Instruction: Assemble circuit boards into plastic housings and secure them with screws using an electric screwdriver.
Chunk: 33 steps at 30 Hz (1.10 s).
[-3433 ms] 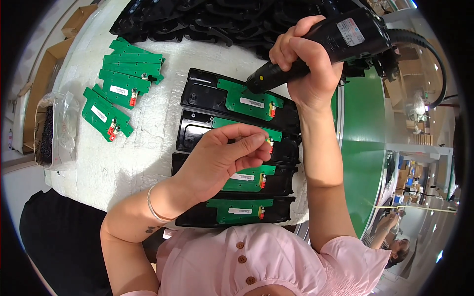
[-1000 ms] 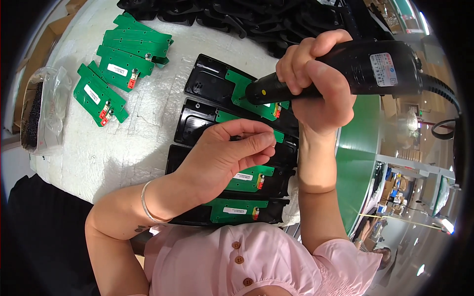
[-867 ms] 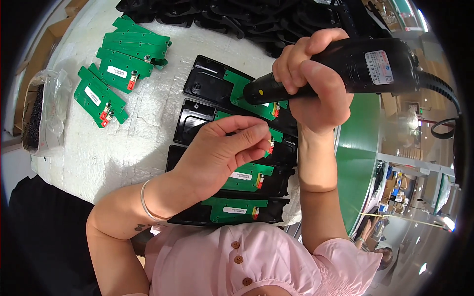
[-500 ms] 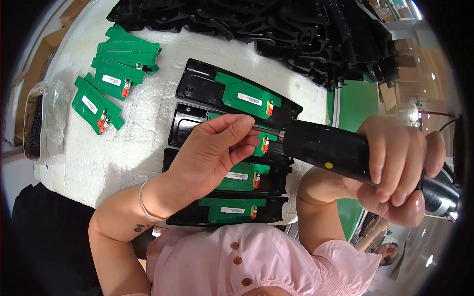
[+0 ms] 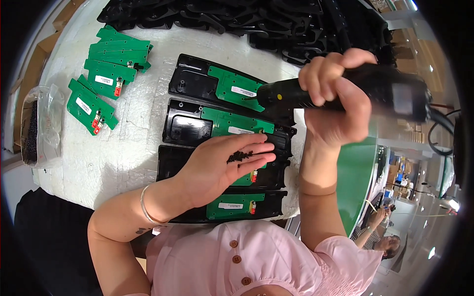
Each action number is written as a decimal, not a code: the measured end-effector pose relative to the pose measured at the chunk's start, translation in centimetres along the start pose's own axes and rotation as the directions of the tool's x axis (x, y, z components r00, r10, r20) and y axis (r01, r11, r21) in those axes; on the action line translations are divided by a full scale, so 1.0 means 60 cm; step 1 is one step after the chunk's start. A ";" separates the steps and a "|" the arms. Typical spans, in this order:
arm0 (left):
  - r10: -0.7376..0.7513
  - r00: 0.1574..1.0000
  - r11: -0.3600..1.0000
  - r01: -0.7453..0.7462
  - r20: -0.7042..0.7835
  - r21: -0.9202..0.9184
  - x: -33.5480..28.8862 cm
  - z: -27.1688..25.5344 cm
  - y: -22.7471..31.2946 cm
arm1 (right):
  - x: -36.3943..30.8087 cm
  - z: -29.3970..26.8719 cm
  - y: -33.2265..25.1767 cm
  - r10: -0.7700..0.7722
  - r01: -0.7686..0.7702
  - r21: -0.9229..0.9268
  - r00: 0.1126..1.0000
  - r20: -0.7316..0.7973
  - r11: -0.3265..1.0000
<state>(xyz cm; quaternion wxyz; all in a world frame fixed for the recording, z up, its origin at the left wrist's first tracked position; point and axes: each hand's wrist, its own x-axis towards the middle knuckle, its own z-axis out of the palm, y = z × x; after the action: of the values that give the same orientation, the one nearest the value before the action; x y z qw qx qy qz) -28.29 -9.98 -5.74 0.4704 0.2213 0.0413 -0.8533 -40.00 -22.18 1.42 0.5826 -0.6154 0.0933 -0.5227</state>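
Observation:
My right hand (image 5: 340, 93) is wrapped round a black electric screwdriver (image 5: 291, 93), which lies almost level. Its thin bit reaches the green circuit board (image 5: 232, 86) in the farthest black plastic housing (image 5: 190, 79); whether the bit sits on a screw is too small to tell. My left hand (image 5: 212, 167) is palm up over the nearer housings, fingers stretched out and slightly cupped. A small heap of black screws (image 5: 239, 157) rests on its fingers. Beneath it lies the second housing (image 5: 190, 127), also with a green board (image 5: 222, 129). Two nearer housings are partly covered by my left hand and arm.
Loose green boards (image 5: 106, 79) are piled at the left on the white foam-covered table (image 5: 143, 98). Left of them stands a plastic-lined box (image 5: 32, 128) of tiny dark pieces. Black plastic parts (image 5: 212, 17) are heaped at the back. Another person (image 5: 382, 241) is at the lower right.
My right hand has swung the screwdriver up and away, from my left fingertips to the farthest board. My left hand has unfolded from a pinch at the bit, baring the screws in it.

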 end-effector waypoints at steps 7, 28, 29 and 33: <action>0.015 0.988 0.976 -0.048 0.153 0.215 -0.011 0.001 0.003 | -0.001 -0.008 0.024 0.056 -0.060 -0.033 0.993 -0.104 0.998; 0.192 0.981 0.981 -0.192 -0.004 0.023 -0.004 -0.005 0.018 | -0.012 0.019 -0.085 -0.110 0.090 0.154 0.986 0.124 0.984; 0.192 0.981 0.981 -0.191 -0.006 0.025 -0.005 -0.006 0.018 | -0.019 0.029 -0.102 -0.119 0.098 0.208 0.989 0.091 0.973; 0.183 0.982 0.983 -0.181 0.050 -0.031 -0.007 -0.007 0.016 | -0.030 0.028 -0.119 -0.139 0.104 0.168 0.967 0.214 0.980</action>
<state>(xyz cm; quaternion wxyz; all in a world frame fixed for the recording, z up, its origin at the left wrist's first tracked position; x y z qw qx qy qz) -27.18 -10.03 -5.81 0.5503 0.1954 0.0196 -0.8116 -43.04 -17.65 6.68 0.6025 -0.6276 -0.0522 -0.4903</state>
